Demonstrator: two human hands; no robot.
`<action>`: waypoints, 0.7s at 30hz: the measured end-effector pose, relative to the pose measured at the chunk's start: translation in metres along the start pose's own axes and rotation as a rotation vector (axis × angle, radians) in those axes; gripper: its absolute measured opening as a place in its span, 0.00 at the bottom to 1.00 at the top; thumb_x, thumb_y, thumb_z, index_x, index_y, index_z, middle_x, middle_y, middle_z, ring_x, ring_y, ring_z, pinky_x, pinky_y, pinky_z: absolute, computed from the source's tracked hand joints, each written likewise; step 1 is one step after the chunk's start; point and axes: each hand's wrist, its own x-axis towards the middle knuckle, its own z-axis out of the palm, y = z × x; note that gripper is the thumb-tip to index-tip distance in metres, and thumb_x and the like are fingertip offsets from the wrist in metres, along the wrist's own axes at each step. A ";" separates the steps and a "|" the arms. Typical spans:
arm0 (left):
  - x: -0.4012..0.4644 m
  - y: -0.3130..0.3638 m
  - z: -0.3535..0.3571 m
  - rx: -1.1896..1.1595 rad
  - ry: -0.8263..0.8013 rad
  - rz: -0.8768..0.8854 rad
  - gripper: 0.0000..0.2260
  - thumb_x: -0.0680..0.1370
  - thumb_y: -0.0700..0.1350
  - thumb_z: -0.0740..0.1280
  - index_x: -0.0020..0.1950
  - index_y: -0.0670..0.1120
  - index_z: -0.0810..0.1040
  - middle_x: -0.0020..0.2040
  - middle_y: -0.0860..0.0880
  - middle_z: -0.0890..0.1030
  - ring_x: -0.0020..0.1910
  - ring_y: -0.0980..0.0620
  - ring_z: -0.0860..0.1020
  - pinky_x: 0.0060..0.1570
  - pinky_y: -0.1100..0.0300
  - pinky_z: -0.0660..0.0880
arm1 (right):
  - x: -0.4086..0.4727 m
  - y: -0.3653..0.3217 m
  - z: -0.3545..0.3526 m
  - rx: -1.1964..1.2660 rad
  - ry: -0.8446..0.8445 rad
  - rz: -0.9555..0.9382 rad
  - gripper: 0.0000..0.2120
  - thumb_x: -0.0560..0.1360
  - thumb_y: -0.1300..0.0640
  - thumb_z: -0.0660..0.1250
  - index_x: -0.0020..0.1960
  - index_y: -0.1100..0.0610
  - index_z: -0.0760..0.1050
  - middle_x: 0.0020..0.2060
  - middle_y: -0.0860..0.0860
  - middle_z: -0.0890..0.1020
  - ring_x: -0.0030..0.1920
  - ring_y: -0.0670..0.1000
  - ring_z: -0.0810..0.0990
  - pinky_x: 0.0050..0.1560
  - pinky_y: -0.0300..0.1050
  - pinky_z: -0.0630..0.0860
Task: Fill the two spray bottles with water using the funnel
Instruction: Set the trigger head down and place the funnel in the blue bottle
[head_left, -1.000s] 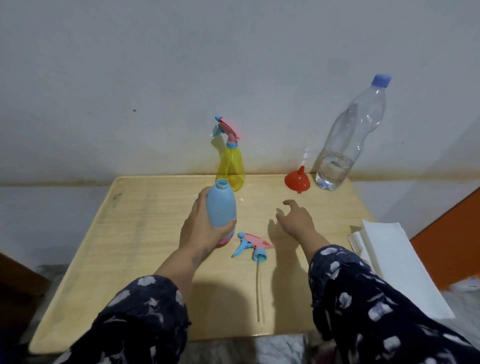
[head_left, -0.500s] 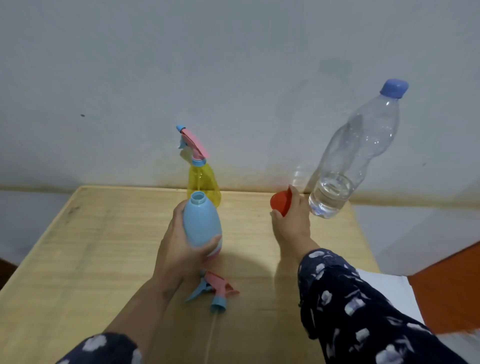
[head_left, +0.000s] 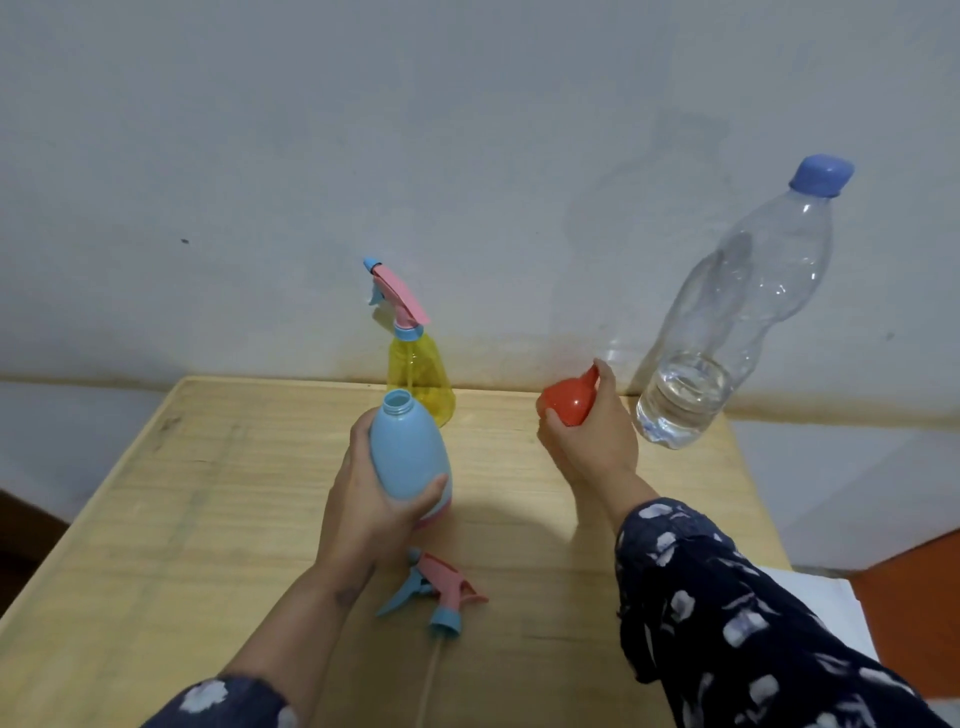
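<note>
Our right hand (head_left: 587, 441) has just lifted the red funnel (head_left: 569, 401), mid-frame; our left hand (head_left: 363, 499) still grips the open blue bottle (head_left: 408, 457), ready for it.

Wooden table (head_left: 156, 519), pale grain, set against the wall. On it: yellow spray bottle (head_left: 420, 382) with pink-and-blue trigger head fitted, upright, far centre; clear water bottle (head_left: 727, 322), blue cap, partly filled, upright, far right; loose spray head (head_left: 436, 595), pink and blue, lying on its side, near centre, its tube pointing nearward.
</note>
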 end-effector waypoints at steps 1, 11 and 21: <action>0.000 -0.001 -0.001 0.009 -0.001 -0.007 0.39 0.63 0.54 0.79 0.65 0.67 0.59 0.58 0.57 0.73 0.53 0.56 0.76 0.45 0.51 0.80 | -0.002 -0.007 -0.002 0.073 -0.012 0.007 0.44 0.69 0.45 0.71 0.76 0.46 0.49 0.61 0.50 0.75 0.55 0.52 0.77 0.53 0.47 0.75; -0.010 -0.004 -0.033 0.056 0.017 -0.018 0.39 0.65 0.53 0.79 0.67 0.66 0.57 0.58 0.57 0.73 0.53 0.53 0.76 0.47 0.53 0.78 | -0.038 -0.081 -0.016 0.350 -0.219 -0.056 0.37 0.67 0.54 0.76 0.67 0.49 0.55 0.44 0.47 0.73 0.45 0.50 0.77 0.44 0.38 0.72; -0.028 -0.010 -0.091 0.115 -0.027 0.002 0.39 0.66 0.55 0.77 0.69 0.63 0.57 0.59 0.57 0.72 0.50 0.52 0.75 0.31 0.69 0.69 | -0.101 -0.160 -0.012 0.339 -0.238 -0.176 0.27 0.59 0.47 0.77 0.53 0.39 0.68 0.55 0.51 0.75 0.57 0.55 0.75 0.58 0.53 0.77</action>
